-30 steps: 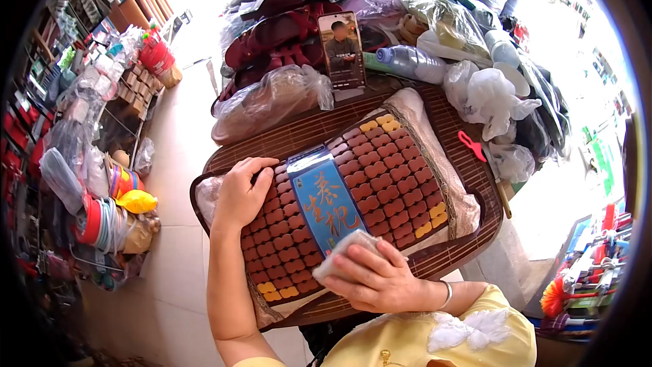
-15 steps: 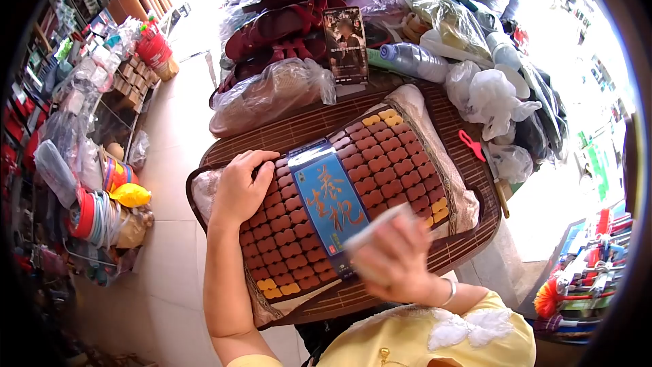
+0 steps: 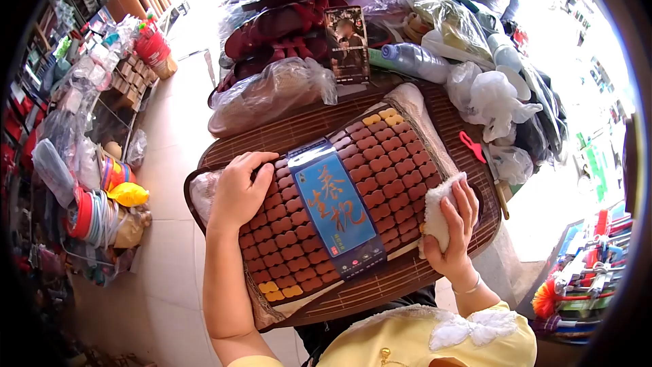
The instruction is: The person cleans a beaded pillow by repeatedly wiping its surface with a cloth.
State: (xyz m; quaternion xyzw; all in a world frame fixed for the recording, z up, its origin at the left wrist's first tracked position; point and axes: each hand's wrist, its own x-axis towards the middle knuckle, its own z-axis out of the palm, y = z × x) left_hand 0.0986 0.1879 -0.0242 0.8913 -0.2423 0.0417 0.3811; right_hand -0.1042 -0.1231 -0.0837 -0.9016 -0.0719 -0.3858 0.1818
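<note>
A pillow [image 3: 401, 156] faced with brown beads, yellow ones at its corners, lies slanted on a brown slatted mat [image 3: 305, 122]. Around its middle runs a blue paper band [image 3: 336, 207] with gold lettering. My left hand [image 3: 241, 180] rests on the pillow's upper left edge, thumb apart from the index finger; its other fingers are partly hidden. At the lower right corner, my right hand [image 3: 458, 221] presses a folded white fluffy cloth [image 3: 438, 221] against the pillow, fingers closed over it.
Behind the mat stand bagged shoes [image 3: 272, 92], a dark picture box [image 3: 347, 44] and a plastic bottle [image 3: 414, 61]. A pink-handled tool [image 3: 472, 146] lies at the mat's right. Shelves of goods [image 3: 75, 129] line the left, beyond a tiled floor [image 3: 166, 190].
My right hand has moved the white cloth rightward, from the lower end of the blue band to the pillow's lower right corner. My left hand has stayed in place.
</note>
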